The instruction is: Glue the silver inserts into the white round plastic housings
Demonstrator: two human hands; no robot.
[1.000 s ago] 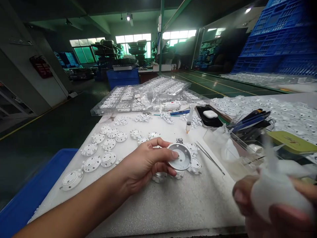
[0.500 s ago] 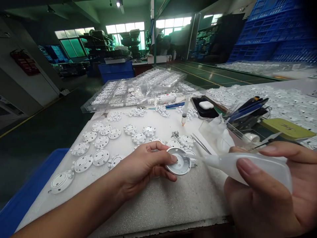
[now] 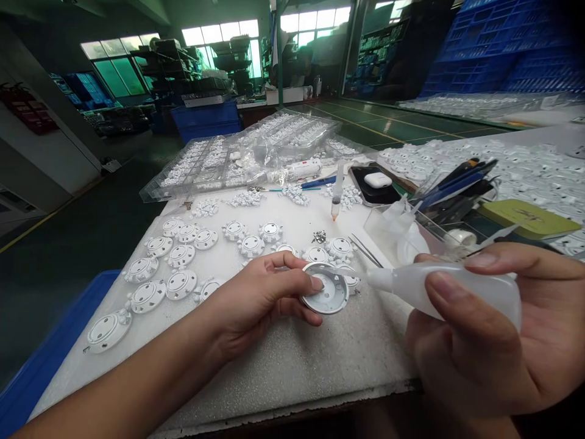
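Observation:
My left hand [image 3: 278, 286] pinches a round white plastic cap [image 3: 331, 299] by its left rim, thumb inside, its hollow side facing me. In my right hand [image 3: 493, 329] lies a translucent squeeze bottle [image 3: 457, 289], tipped sideways, fingers and thumb wrapped round it. Its thin nozzle [image 3: 336, 270] points left and reaches over the cap's hollow; whether the tip touches the plastic I cannot tell. Just behind the cap are similar white round parts [image 3: 315, 254] with small pieces around their rims. More such parts [image 3: 181, 284] stand in loose rows to the left on the white foam board [image 3: 292, 378].
Tweezers [image 3: 365, 250], a small pile of tiny metal parts [image 3: 319, 236] and a syringe [image 3: 337, 195] lie beyond my hands. Clear trays of small white pieces [image 3: 192, 164] stand at the back. A phone with a white case [image 3: 377, 180] and a yellow-green box [image 3: 530, 218] sit to the right.
The bottle has shifted slightly left, its nozzle reaching further across the cap. My left hand still holds the cap in nearly the same pose. The whole view has moved a little.

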